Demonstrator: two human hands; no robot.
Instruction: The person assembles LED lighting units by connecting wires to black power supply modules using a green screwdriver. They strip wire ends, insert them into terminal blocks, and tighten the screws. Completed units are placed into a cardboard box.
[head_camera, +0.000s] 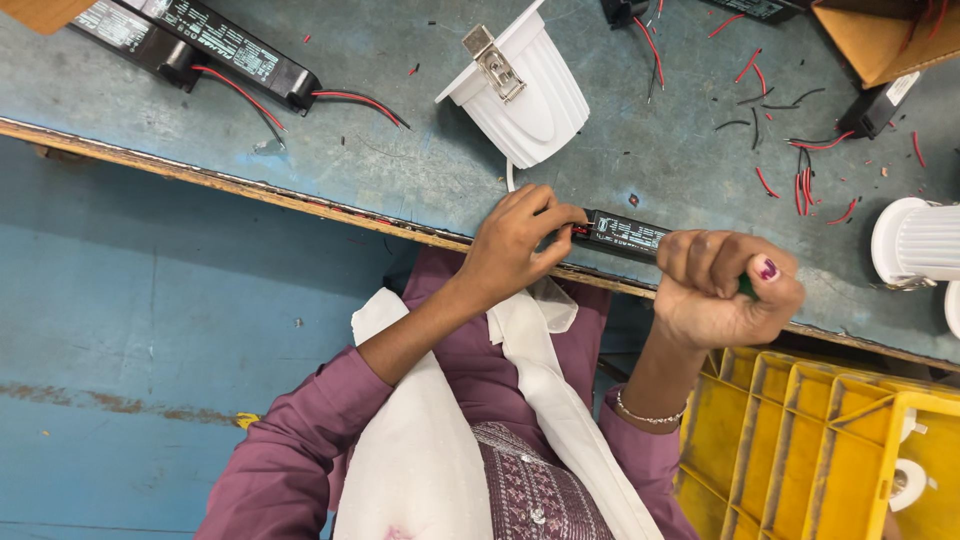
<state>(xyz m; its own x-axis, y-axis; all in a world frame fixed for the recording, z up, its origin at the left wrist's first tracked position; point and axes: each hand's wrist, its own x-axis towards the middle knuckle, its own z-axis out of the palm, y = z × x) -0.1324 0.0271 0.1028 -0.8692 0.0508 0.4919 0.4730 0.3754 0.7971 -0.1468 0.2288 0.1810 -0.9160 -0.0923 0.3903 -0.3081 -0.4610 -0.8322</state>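
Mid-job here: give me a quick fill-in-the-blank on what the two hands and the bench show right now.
1. The left hand pinches the ____ wires at one end of the black driver box.
2. The right hand is closed in a fist round a ____-handled tool.
3. The white lamp housing lies on the ____ workbench.
4. The crate beside the person is ____.

Missing words: red; green; blue; yellow

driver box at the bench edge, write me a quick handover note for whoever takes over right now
Left hand: fingertips pinch the red wires at the left end of the black driver box, which lies at the bench edge.
Right hand: fist closed on a green-handled tool, over the box's right end.
White lamp housing lies just behind; its white lead runs toward the box.
Done: cannot tell whether any wire is joined.
Left: wiring looks unfinished; more housings wait at right.
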